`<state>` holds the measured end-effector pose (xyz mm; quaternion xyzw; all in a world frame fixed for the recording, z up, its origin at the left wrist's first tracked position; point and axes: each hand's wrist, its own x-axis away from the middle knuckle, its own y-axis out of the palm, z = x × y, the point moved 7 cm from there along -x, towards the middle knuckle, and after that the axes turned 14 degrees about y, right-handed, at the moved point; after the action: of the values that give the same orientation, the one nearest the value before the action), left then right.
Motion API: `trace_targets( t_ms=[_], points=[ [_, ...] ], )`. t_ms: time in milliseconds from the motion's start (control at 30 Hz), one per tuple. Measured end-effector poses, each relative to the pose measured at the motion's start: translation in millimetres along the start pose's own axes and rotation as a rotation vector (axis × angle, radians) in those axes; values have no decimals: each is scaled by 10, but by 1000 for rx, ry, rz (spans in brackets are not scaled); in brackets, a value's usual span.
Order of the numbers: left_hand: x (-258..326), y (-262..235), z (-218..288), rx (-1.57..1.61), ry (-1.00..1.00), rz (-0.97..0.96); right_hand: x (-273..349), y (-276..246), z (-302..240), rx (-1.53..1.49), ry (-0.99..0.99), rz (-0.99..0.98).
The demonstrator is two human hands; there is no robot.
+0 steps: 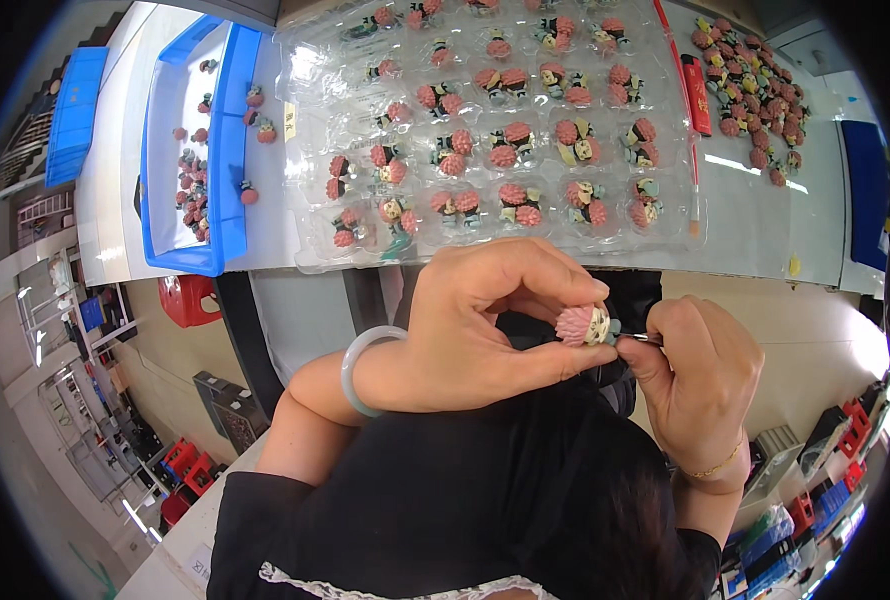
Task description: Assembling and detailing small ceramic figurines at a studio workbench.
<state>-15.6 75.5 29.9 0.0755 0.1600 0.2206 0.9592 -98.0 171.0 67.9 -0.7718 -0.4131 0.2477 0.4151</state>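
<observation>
Between two hands [605, 345], one pink figurine [583, 325]

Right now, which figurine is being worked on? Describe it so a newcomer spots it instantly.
Start at the white table with its clear tray of pink-tufted figurines, then drop below its near edge. The figurine is pinched in the left hand, and the right hand puts a thin tool to it. It alone is off the table.
</observation>
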Motion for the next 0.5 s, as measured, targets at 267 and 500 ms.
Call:
trace_targets(
  t_ms=[267, 500],
  points=[
    [8, -2, 4, 14, -1, 10, 7, -9, -10, -5, 4, 18],
    [7, 2, 5, 15, -10, 9, 12, -13, -8, -4, -3, 22]
  ],
)
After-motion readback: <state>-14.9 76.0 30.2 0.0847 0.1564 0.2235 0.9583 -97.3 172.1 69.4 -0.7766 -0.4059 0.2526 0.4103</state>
